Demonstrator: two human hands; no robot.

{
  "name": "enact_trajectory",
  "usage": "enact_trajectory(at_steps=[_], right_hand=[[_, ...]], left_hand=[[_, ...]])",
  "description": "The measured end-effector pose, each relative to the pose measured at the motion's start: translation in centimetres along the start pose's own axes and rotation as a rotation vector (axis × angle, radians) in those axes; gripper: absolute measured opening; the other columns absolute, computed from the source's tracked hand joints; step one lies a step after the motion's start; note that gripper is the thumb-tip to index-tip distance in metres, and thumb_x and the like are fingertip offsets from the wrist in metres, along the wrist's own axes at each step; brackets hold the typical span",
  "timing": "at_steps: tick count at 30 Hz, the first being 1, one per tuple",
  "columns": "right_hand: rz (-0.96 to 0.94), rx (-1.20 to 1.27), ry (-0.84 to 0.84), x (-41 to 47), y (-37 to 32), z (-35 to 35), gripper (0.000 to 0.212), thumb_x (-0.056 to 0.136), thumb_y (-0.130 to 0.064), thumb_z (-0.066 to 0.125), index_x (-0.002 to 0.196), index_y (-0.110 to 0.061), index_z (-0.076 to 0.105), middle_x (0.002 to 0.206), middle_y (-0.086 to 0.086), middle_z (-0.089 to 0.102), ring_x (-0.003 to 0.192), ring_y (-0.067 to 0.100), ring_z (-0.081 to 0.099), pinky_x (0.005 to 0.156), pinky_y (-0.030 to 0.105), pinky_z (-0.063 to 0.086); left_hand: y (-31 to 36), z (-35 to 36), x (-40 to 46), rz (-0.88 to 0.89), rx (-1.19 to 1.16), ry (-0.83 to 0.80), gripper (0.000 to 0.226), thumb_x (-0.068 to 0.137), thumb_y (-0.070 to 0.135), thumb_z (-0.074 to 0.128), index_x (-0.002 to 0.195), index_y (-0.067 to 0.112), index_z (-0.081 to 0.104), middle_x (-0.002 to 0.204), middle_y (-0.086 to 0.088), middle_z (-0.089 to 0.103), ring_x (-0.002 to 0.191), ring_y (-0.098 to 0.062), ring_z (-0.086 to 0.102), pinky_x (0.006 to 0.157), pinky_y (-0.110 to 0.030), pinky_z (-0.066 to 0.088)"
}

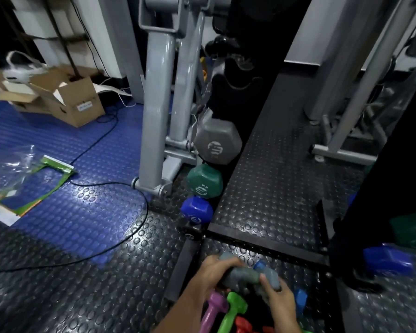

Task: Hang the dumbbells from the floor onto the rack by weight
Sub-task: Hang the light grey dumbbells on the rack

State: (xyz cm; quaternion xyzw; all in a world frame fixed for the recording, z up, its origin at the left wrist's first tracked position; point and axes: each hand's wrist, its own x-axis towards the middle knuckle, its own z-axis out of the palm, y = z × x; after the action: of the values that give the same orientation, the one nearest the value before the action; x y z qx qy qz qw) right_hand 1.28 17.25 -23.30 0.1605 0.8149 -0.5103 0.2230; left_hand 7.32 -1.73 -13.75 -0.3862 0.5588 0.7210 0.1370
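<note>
Both hands lift grey dumbbell (246,276): left hand (216,272) grip wraps handle, right hand (275,298) grip pinches its end. Keep level; seat beside rack's large grey dumbbell (217,144).

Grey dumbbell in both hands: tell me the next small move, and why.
Probably lift the grey dumbbell up and forward toward the rack, near the big grey dumbbell already hanging there. The left hand and right hand both grip it low, over the purple dumbbell and green dumbbell, while the rack's column runs grey, then dark green dumbbell, then blue dumbbell.
</note>
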Motion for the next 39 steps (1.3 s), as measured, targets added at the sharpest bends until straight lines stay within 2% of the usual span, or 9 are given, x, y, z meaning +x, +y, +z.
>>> enact_trajectory(at_steps=[4, 9, 11, 14, 19, 22, 26, 32, 39], right_hand=[[0.142, 0.474, -0.109, -0.3, -3.5, 0.4, 0.052, 0.085, -0.047, 0.078, 0.121, -0.011, 0.068, 0.116, 0.02, 0.072, 0.107, 0.038, 0.069, 0.093, 0.048, 0.056], [0.04, 0.486, -0.162, -1.0, -9.1, -1.7, 0.03, 0.097, -0.026, 0.067, 0.118, -0.005, 0.072, 0.103, 0.021, 0.075, 0.087, 0.034, 0.07, 0.07, 0.04, 0.06], [-0.028, 0.436, -0.202, -1.7, -11.5, -2.6, 0.028, 0.098, -0.026, 0.067, 0.117, -0.007, 0.074, 0.099, 0.018, 0.078, 0.086, 0.034, 0.073, 0.065, 0.035, 0.06], [-0.145, 0.359, -0.266, -2.8, -15.2, -3.7, 0.029, 0.098, -0.028, 0.066, 0.119, -0.01, 0.074, 0.107, 0.013, 0.078, 0.101, 0.033, 0.075, 0.081, 0.041, 0.061], [-0.335, 0.245, -0.345, -7.1, -21.8, -6.0, 0.023, 0.097, -0.032, 0.069, 0.108, -0.013, 0.077, 0.105, 0.014, 0.078, 0.095, 0.03, 0.074, 0.066, 0.034, 0.06], [-0.439, 0.22, -0.348, -9.4, -24.9, -7.1, 0.022, 0.099, -0.03, 0.067, 0.105, -0.011, 0.076, 0.1, 0.013, 0.077, 0.087, 0.024, 0.073, 0.062, 0.03, 0.059], [-0.573, 0.18, -0.32, -11.9, -29.0, -8.4, 0.026, 0.094, -0.045, 0.069, 0.101, -0.022, 0.079, 0.1, 0.005, 0.078, 0.093, 0.02, 0.071, 0.08, 0.039, 0.058], [-0.669, 0.187, -0.301, -16.5, -34.3, -9.6, 0.021, 0.095, -0.041, 0.07, 0.097, -0.022, 0.079, 0.09, -0.003, 0.078, 0.088, 0.016, 0.069, 0.077, 0.041, 0.057], [-0.762, 0.172, -0.346, -21.7, -39.0, -9.1, 0.023, 0.092, -0.049, 0.072, 0.098, -0.028, 0.081, 0.093, -0.006, 0.078, 0.086, 0.011, 0.07, 0.071, 0.033, 0.058]], left_hand=[[0.8, -0.4, -2.9, 0.025, -0.15, -0.011, 0.06, 0.059, 0.034, 0.09, 0.104, -0.003, 0.075, 0.085, -0.02, 0.074, 0.066, -0.028, 0.066, 0.052, -0.029, 0.05], [2.9, -1.7, -6.7, 0.021, -0.163, -0.106, 0.051, 0.066, 0.024, 0.089, 0.109, -0.001, 0.074, 0.097, -0.022, 0.073, 0.081, -0.031, 0.068, 0.065, -0.036, 0.056], [3.9, -1.8, -8.3, 0.034, -0.138, -0.171, 0.047, 0.064, 0.026, 0.09, 0.103, 0.004, 0.077, 0.102, -0.02, 0.072, 0.09, -0.029, 0.067, 0.077, -0.037, 0.053], [5.2, -2.1, -10.1, 0.069, -0.151, -0.215, 0.038, 0.066, 0.022, 0.09, 0.098, 0.006, 0.078, 0.098, -0.02, 0.068, 0.085, -0.027, 0.066, 0.071, -0.036, 0.053], [7.8, -2.5, -14.1, 0.12, -0.227, -0.205, 0.081, 0.054, 0.021, 0.098, 0.124, -0.001, 0.064, 0.114, -0.024, 0.067, 0.09, -0.035, 0.072, 0.078, -0.057, 0.06], [9.2, -2.1, -16.7, 0.198, -0.279, -0.158, 0.088, 0.054, 0.018, 0.098, 0.128, 0.002, 0.055, 0.125, -0.025, 0.062, 0.099, -0.037, 0.071, 0.071, -0.051, 0.061], [11.6, -1.6, -20.2, 0.319, -0.356, -0.151, 0.077, 0.063, 0.013, 0.093, 0.126, 0.003, 0.05, 0.123, -0.023, 0.064, 0.096, -0.031, 0.072, 0.066, -0.042, 0.059], [14.5, -1.9, -24.8, 0.433, -0.435, -0.143, 0.091, 0.047, 0.022, 0.093, 0.125, -0.006, 0.055, 0.112, -0.024, 0.067, 0.091, -0.031, 0.068, 0.059, -0.042, 0.058], [15.4, -2.5, -29.5, 0.577, -0.629, -0.174, 0.073, 0.062, 0.023, 0.086, 0.125, -0.004, 0.059, 0.099, -0.02, 0.066, 0.076, -0.028, 0.062, 0.061, -0.038, 0.051]])
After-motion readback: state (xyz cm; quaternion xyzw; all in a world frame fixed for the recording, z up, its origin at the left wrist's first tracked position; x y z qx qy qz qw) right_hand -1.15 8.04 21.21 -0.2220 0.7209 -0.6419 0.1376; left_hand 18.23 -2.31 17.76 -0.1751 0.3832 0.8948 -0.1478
